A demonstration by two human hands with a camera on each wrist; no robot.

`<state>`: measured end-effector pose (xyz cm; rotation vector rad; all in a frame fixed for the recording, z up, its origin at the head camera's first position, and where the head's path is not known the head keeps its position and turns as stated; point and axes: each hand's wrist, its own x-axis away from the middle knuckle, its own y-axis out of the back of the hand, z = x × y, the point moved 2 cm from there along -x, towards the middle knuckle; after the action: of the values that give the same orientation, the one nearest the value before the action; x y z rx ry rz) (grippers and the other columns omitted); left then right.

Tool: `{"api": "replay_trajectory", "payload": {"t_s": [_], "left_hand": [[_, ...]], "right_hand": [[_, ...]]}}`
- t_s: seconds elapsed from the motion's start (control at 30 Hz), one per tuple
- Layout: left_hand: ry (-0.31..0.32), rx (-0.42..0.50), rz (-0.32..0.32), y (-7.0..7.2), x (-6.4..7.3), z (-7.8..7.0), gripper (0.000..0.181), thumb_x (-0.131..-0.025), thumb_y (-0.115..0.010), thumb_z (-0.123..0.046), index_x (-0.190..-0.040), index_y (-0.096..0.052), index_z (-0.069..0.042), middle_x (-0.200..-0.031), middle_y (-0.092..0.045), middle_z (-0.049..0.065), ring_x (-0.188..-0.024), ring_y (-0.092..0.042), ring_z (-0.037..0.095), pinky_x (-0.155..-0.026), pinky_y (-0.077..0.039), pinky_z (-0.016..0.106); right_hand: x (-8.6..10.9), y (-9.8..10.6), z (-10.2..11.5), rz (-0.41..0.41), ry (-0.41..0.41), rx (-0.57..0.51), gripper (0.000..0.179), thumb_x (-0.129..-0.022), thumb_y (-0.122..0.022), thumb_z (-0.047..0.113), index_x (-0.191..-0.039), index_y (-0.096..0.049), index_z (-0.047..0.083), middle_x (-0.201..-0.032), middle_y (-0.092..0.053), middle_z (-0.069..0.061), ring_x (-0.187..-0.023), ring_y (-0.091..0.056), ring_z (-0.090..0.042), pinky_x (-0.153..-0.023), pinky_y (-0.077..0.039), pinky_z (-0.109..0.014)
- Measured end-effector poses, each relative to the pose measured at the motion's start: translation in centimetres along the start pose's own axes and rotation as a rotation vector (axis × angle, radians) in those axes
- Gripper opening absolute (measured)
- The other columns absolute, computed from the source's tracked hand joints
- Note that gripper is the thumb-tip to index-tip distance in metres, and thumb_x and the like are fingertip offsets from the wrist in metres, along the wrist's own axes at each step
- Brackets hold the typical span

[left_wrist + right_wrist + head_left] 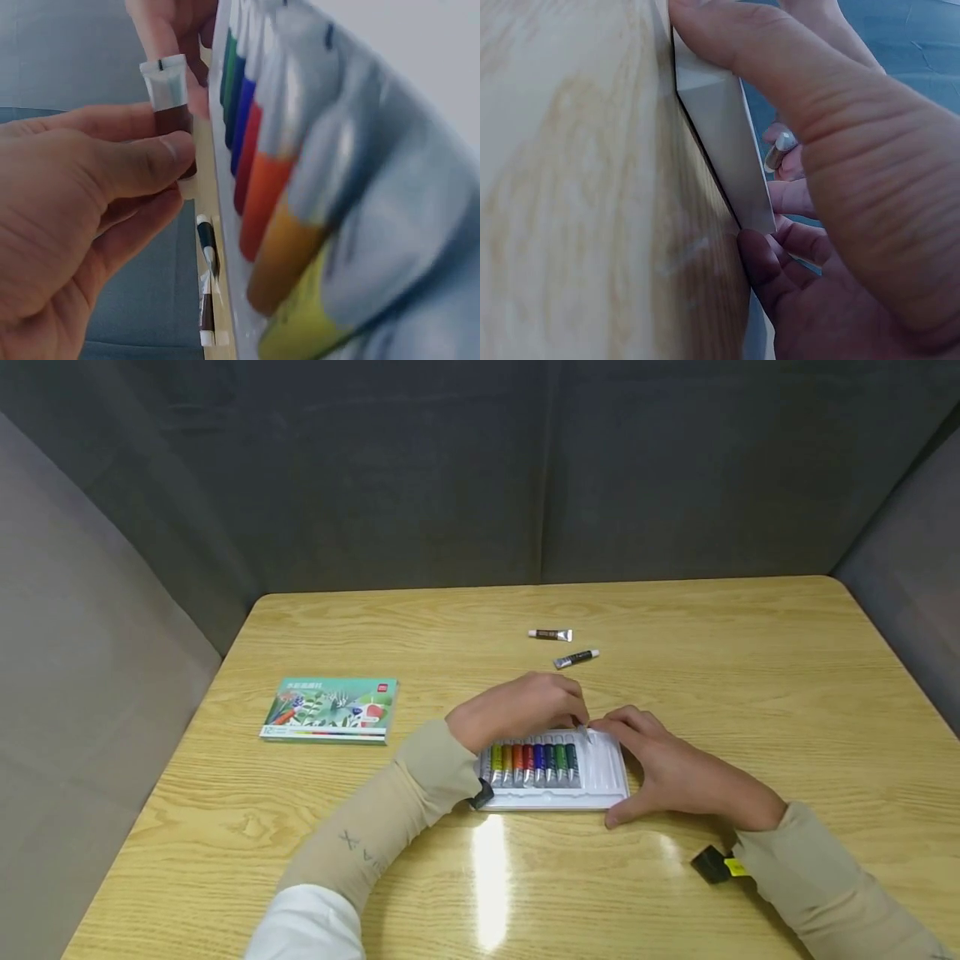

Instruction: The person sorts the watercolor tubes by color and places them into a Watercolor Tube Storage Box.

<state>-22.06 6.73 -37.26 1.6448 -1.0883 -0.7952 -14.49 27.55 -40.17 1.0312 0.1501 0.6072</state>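
My left hand (pixel 517 708) pinches a small brown paint tube (pixel 169 90) between thumb and fingers, its crimped silver end pointing up in the left wrist view. That hand is over the far edge of a white plastic tray (pixel 525 804). Inside the tray lies a row of paint tubes (pixel 528 764), running from yellow through orange, red and blue to green; the slots at its right end are bare. My right hand (pixel 675 768) grips the tray's right end, thumb at the near corner and fingers at the far one.
Beyond the tray, a dark brown tube (pixel 551 635) and a black tube (pixel 577 658) lie loose on the wooden table (pixel 225 827). A green illustrated paint box (pixel 330 710) lies to the left. Dark cloth (pixel 405 477) hangs behind the table.
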Motion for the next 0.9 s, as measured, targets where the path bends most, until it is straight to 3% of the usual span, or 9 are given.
{"api": "replay_trajectory", "payload": {"t_s": [0.2,0.37,0.7,0.9], "left_hand": [[-0.065,-0.001,0.002,-0.2,0.4,-0.6,0.02,-0.103,-0.064,-0.012,-0.115,-0.079,-0.013,-0.118,-0.076,0.0,-0.111,-0.069,0.009,-0.101,-0.053,0.02],[-0.052,-0.006,0.032,-0.1,0.4,-1.1,0.019,-0.102,-0.064,-0.011,-0.113,-0.08,-0.013,-0.117,-0.076,0.0,-0.111,-0.07,0.009,-0.1,-0.053,0.018],[-0.072,-0.107,0.129,-0.2,0.0,-2.9,0.025,-0.104,-0.058,-0.005,-0.109,-0.08,-0.016,-0.118,-0.075,-0.004,-0.109,-0.067,0.008,-0.1,-0.052,0.019],[-0.092,-0.159,0.15,-0.4,-0.2,-3.5,0.033,-0.104,-0.053,0.0,-0.101,-0.08,-0.018,-0.111,-0.075,-0.006,-0.1,-0.065,0.008,-0.095,-0.052,0.02]], "right_hand": [[-0.1,-0.1,-0.1,-0.016,0.02,0.012,0.12,-0.062,-0.085,0.076,-0.154,-0.043,0.011,-0.147,-0.043,-0.01,-0.135,-0.046,-0.032,-0.108,-0.048,-0.058],[-0.1,-0.2,-0.2,-0.02,0.014,0.008,0.119,-0.062,-0.085,0.076,-0.154,-0.043,0.012,-0.147,-0.043,-0.009,-0.134,-0.045,-0.031,-0.108,-0.048,-0.057],[0.0,-0.2,-0.1,-0.033,0.045,0.01,0.119,-0.064,-0.084,0.075,-0.155,-0.043,0.011,-0.145,-0.043,-0.006,-0.132,-0.046,-0.026,-0.107,-0.048,-0.055],[0.0,-0.2,-0.1,-0.035,0.055,0.018,0.12,-0.064,-0.084,0.074,-0.156,-0.041,0.009,-0.144,-0.044,-0.005,-0.131,-0.046,-0.025,-0.106,-0.049,-0.054]]}}
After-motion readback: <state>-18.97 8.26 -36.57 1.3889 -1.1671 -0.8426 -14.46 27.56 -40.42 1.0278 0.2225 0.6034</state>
